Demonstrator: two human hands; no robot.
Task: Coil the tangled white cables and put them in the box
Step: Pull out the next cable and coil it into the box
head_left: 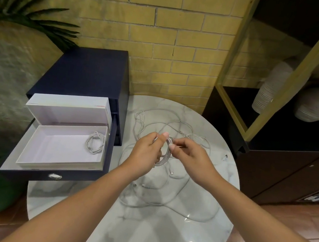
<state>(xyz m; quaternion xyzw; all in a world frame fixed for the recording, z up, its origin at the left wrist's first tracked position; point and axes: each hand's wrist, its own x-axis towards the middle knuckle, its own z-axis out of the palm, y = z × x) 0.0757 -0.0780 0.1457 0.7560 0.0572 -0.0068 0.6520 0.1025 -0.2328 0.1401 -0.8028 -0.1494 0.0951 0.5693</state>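
We hold half-made coil (166, 151) above worktop (160, 241) — left hand (147, 149) fingers (159, 139) curl round loops so they cannot spring apart. Right hand (188, 154) pinches free strand (179, 146), likely feeding next turn. Rest of white cables (165, 200) lie tangled on marble below. One coiled cable (95, 142) sits in open box (56, 148) at left, on pulled-out drawer (27, 175) — we judge for short reach.

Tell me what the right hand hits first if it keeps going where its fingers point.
Likely the cable coil gripped by the left hand, just beyond the right hand; depth is unclear.
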